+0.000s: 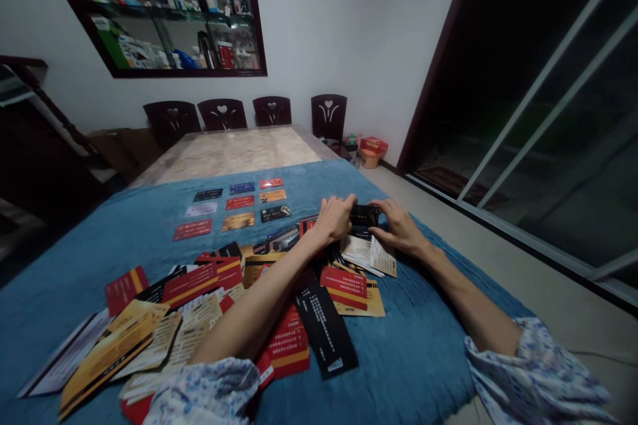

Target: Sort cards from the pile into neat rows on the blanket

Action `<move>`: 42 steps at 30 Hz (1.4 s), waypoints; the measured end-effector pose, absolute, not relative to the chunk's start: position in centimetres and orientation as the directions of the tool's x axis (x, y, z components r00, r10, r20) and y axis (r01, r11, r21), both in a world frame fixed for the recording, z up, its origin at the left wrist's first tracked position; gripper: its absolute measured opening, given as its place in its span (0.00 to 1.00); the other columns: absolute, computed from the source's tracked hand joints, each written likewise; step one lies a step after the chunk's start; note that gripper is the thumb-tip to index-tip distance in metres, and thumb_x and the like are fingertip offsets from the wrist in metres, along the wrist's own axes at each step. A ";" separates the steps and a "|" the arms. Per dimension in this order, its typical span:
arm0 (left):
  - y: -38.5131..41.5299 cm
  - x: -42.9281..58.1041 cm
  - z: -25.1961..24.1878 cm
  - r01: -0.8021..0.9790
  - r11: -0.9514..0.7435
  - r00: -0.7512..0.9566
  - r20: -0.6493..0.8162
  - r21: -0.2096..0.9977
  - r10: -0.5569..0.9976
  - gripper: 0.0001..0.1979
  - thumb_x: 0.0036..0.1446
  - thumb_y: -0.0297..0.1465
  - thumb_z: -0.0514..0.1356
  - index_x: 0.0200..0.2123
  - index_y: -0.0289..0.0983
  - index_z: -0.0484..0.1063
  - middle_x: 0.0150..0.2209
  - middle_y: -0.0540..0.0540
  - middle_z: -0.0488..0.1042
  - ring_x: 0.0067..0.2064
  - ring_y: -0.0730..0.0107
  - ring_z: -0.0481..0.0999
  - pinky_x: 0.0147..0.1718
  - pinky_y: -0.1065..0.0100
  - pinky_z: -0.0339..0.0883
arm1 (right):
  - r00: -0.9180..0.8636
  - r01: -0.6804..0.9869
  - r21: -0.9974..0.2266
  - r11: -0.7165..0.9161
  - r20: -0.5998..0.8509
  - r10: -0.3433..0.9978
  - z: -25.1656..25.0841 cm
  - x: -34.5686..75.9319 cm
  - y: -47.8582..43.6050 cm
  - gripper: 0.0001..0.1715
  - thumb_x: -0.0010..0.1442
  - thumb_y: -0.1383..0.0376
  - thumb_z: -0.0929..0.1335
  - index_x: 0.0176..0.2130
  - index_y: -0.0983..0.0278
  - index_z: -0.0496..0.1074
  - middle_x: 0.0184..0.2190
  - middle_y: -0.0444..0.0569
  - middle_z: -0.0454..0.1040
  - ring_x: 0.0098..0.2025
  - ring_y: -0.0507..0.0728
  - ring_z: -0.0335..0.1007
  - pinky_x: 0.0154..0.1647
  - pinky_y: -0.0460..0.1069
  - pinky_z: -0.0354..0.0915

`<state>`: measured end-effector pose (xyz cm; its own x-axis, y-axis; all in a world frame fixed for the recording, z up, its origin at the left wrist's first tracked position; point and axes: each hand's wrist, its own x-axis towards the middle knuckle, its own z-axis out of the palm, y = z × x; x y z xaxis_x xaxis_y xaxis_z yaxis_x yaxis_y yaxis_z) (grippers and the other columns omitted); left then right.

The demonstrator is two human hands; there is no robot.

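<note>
My left hand (337, 218) and my right hand (397, 226) hold a black card (365, 215) between them, near the table's right edge. My fingers close on its two ends; whether it is one card or a stack I cannot tell. Just below lie white printed cards (359, 249). Under my left forearm spreads a loose heap of red, gold, black and cream cards, among them a red card with a gold stripe (345, 287) and a large black card (326, 329). Beyond, several single cards lie in rows, including a black card (276, 213) and a gold card (238, 221).
A blue cloth (399, 345) covers the near part of the table; its far end shows a marbled top (239, 149). Dark chairs (329, 116) stand behind it. A glass sliding door (538, 113) is at the right, and an orange bucket (369, 158) sits on the floor.
</note>
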<state>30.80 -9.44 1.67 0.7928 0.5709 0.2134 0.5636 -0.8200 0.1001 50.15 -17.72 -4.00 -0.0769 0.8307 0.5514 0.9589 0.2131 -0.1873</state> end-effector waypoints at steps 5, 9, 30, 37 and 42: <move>-9.3 30.8 2.0 0.558 -0.823 0.795 0.216 0.106 0.567 0.18 0.59 0.23 0.53 0.53 0.39 0.62 0.47 0.41 0.77 0.50 0.55 0.72 0.48 0.57 0.62 | -0.067 0.990 -0.063 0.125 0.571 0.818 -3.4 49.4 -18.1 0.27 0.58 0.61 0.67 0.57 0.61 0.65 0.45 0.57 0.70 0.47 0.67 0.62 0.43 0.58 0.60; -9.2 30.8 2.6 0.568 -0.818 0.797 0.191 0.086 0.573 0.18 0.59 0.24 0.55 0.53 0.39 0.60 0.48 0.40 0.76 0.52 0.54 0.71 0.50 0.56 0.61 | -0.085 0.994 0.001 0.105 0.592 0.801 -3.1 48.9 -18.3 0.29 0.60 0.60 0.65 0.60 0.62 0.63 0.48 0.59 0.70 0.48 0.69 0.62 0.43 0.59 0.59; -8.9 24.5 4.1 0.632 -0.765 0.767 0.239 -0.123 0.595 0.25 0.56 0.28 0.59 0.57 0.37 0.59 0.57 0.34 0.64 0.58 0.49 0.61 0.53 0.51 0.59 | -0.212 0.977 0.113 0.181 0.582 0.785 -0.2 44.8 -15.0 0.28 0.61 0.57 0.67 0.59 0.60 0.66 0.51 0.61 0.70 0.51 0.69 0.58 0.44 0.58 0.58; -7.4 21.8 3.8 0.676 -0.722 0.728 0.290 -0.148 0.621 0.24 0.56 0.26 0.55 0.57 0.37 0.61 0.56 0.36 0.66 0.57 0.51 0.62 0.52 0.52 0.60 | -0.274 0.962 0.141 0.235 0.524 0.807 1.0 42.3 -12.8 0.29 0.60 0.56 0.69 0.58 0.61 0.67 0.51 0.60 0.70 0.51 0.68 0.59 0.41 0.56 0.58; -6.3 19.7 4.5 0.701 -0.695 0.711 0.234 -0.160 0.663 0.23 0.56 0.29 0.59 0.56 0.37 0.63 0.56 0.36 0.67 0.60 0.49 0.61 0.52 0.52 0.60 | -0.286 0.958 0.099 0.269 0.422 0.860 1.9 40.1 -10.7 0.29 0.59 0.56 0.70 0.58 0.62 0.67 0.52 0.60 0.69 0.51 0.68 0.59 0.42 0.56 0.59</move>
